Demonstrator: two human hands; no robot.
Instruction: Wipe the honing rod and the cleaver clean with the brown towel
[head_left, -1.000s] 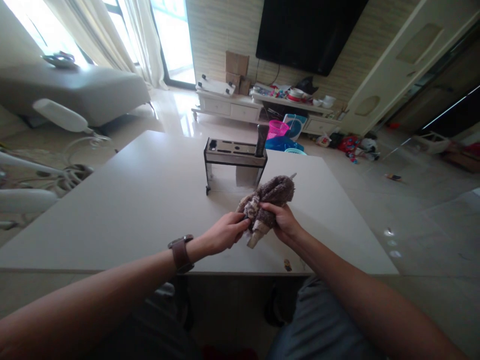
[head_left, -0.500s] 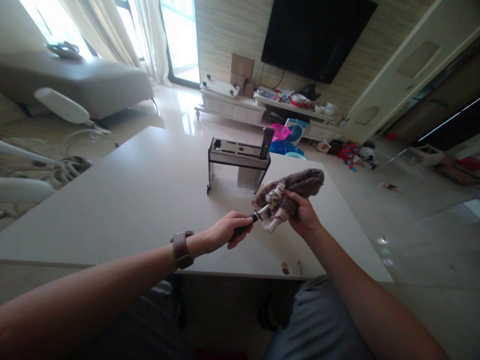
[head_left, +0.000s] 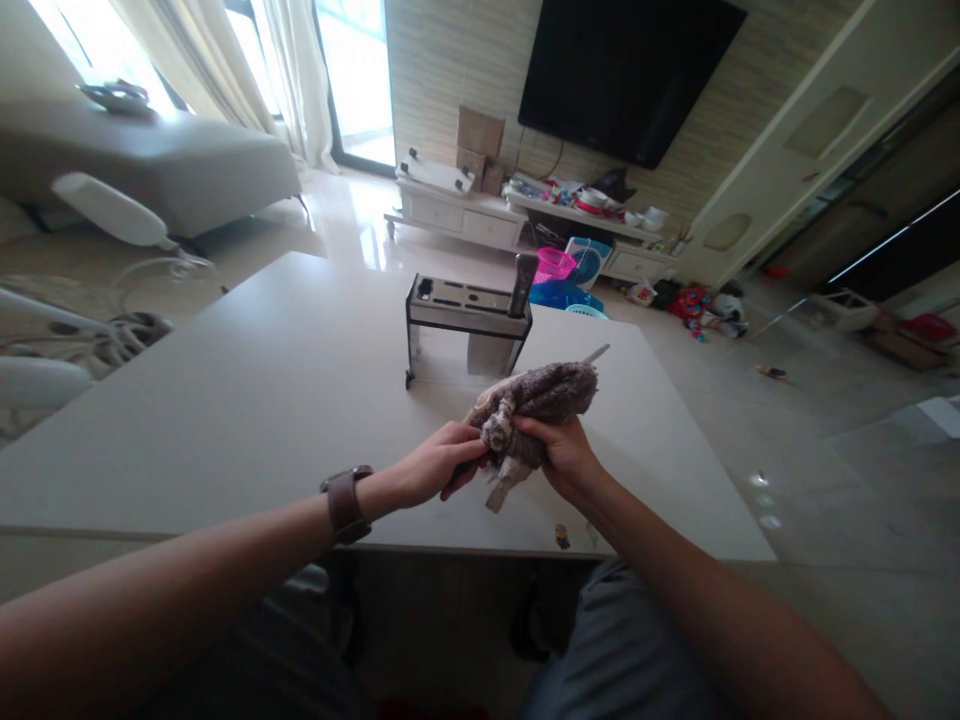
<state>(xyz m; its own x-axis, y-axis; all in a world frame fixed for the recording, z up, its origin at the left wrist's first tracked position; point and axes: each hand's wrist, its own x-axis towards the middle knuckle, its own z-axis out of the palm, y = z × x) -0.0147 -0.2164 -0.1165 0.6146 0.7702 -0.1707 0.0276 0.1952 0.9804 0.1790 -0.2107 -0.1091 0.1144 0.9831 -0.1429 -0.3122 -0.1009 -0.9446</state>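
My left hand (head_left: 450, 460) is closed round the dark handle of a sharpening steel (head_left: 598, 353), whose thin tip sticks out past the far end of a cloth. That cloth (head_left: 559, 392), brown and fluffy with pale patches, is bunched round the rod and hides most of it. My right hand (head_left: 566, 455) grips the cloth, thumb on top. Beyond my hands a knife block (head_left: 469, 310) stands on the white table (head_left: 300, 400). One black-handled knife (head_left: 523, 285) is upright in its right end, with a broad blade visible below.
A small yellow-and-dark piece (head_left: 562, 537) lies near the table's front edge. White chairs (head_left: 112, 210) stand at the left. Past the table are a pink basket (head_left: 555, 264), a low TV cabinet (head_left: 487, 222) with clutter, and toys (head_left: 694, 305) on the floor.
My right hand and the cloth have slid down the steel towards my left hand, covering the guard. The rod's tip has come out at the far end.
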